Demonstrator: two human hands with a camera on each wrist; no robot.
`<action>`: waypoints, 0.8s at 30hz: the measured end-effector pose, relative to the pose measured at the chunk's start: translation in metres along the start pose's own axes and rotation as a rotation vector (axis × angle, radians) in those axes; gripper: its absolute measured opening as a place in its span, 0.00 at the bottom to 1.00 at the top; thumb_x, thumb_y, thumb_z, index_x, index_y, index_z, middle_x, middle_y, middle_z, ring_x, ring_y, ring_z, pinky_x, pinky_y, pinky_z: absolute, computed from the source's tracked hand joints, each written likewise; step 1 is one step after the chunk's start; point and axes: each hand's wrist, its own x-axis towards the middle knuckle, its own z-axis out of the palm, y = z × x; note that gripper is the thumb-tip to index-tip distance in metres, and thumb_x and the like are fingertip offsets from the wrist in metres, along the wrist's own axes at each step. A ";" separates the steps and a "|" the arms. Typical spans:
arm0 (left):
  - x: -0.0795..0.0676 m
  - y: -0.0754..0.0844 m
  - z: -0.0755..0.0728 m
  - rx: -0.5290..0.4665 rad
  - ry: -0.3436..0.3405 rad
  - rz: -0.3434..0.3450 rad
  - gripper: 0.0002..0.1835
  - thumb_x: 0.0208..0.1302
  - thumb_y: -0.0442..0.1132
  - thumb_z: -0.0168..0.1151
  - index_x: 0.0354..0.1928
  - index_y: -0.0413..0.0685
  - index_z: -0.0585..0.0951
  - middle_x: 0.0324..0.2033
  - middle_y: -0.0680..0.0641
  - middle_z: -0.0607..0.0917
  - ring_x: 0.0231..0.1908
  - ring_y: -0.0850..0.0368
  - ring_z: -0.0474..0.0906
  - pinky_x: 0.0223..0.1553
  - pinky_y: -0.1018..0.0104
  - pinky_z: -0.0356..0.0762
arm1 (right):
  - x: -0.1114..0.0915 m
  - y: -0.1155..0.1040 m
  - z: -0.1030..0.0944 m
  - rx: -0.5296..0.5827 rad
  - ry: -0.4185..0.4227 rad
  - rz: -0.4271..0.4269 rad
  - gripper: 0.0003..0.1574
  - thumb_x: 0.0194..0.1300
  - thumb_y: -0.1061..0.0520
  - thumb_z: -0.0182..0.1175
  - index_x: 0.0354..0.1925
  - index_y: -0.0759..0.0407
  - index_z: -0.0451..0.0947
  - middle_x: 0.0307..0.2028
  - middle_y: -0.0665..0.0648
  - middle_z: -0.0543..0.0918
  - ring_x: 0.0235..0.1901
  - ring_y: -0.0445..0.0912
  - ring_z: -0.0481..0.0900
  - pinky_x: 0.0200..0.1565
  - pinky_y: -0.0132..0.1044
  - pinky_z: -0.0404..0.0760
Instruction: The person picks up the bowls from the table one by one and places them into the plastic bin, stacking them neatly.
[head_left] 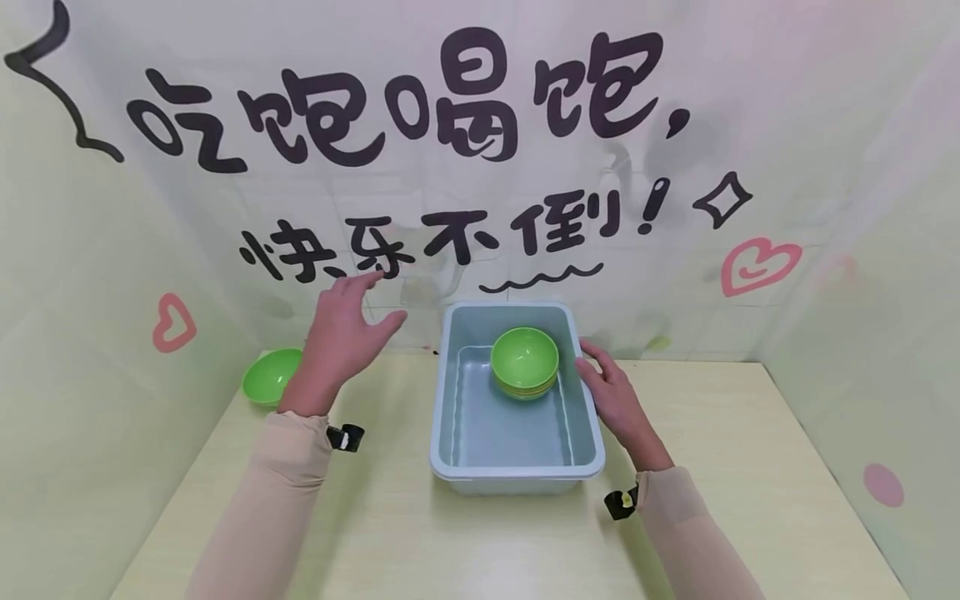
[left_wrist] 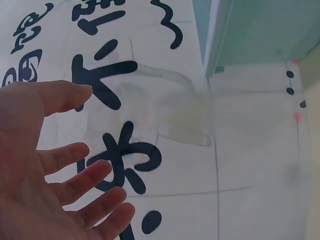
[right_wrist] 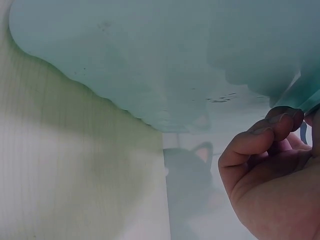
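Note:
A light blue rectangular plastic basin (head_left: 517, 473) stands near the back of the table. Inside it, toward the back right, is a stack of green bowls (head_left: 525, 358). My right hand (head_left: 615, 404) grips the basin's right rim; in the right wrist view its curled fingers (right_wrist: 250, 147) are at the rim beside the basin's outer wall (right_wrist: 125, 60). Raised left of the basin, my left hand (head_left: 341, 333) has its fingers spread and holds nothing, as the left wrist view confirms. Behind my left wrist a single green bowl (head_left: 272, 377) is partly hidden.
A pale wood-grain table (head_left: 720, 467) lies under everything. A white printed sheet (head_left: 480, 183) with black writing hangs behind it, and pale side sheets (head_left: 892, 333) border the left and right. Each wrist wears a small black device (head_left: 345, 437).

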 end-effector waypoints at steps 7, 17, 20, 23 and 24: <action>-0.006 -0.035 -0.007 0.042 -0.003 -0.082 0.42 0.66 0.55 0.63 0.77 0.45 0.63 0.69 0.31 0.67 0.67 0.26 0.59 0.60 0.31 0.68 | 0.000 0.000 0.001 0.001 0.004 -0.001 0.37 0.78 0.36 0.47 0.78 0.46 0.59 0.62 0.70 0.78 0.51 0.62 0.85 0.47 0.46 0.87; -0.013 -0.091 -0.003 0.105 -0.001 -0.188 0.47 0.63 0.59 0.65 0.78 0.43 0.60 0.73 0.28 0.61 0.68 0.23 0.55 0.61 0.30 0.66 | -0.003 -0.003 0.000 0.017 -0.003 0.005 0.37 0.78 0.36 0.47 0.78 0.44 0.57 0.63 0.70 0.78 0.51 0.62 0.85 0.47 0.48 0.87; -0.015 -0.106 -0.001 0.100 0.002 -0.218 0.48 0.62 0.58 0.66 0.77 0.39 0.61 0.72 0.26 0.61 0.67 0.22 0.54 0.61 0.31 0.63 | -0.002 -0.003 0.000 0.020 -0.003 0.005 0.37 0.78 0.37 0.48 0.78 0.44 0.58 0.63 0.70 0.78 0.51 0.62 0.85 0.47 0.48 0.87; -0.017 -0.120 0.001 0.115 -0.010 -0.249 0.49 0.62 0.58 0.66 0.76 0.36 0.61 0.71 0.23 0.60 0.66 0.21 0.54 0.60 0.30 0.62 | -0.001 -0.002 0.000 0.025 -0.005 0.001 0.37 0.78 0.37 0.48 0.78 0.45 0.58 0.63 0.70 0.78 0.51 0.62 0.85 0.46 0.46 0.87; -0.017 -0.124 0.002 0.123 -0.016 -0.261 0.49 0.62 0.59 0.66 0.76 0.36 0.61 0.71 0.22 0.59 0.66 0.20 0.54 0.60 0.30 0.62 | -0.001 -0.002 0.000 0.026 -0.005 0.002 0.37 0.78 0.37 0.48 0.78 0.45 0.58 0.63 0.70 0.78 0.51 0.61 0.85 0.45 0.45 0.87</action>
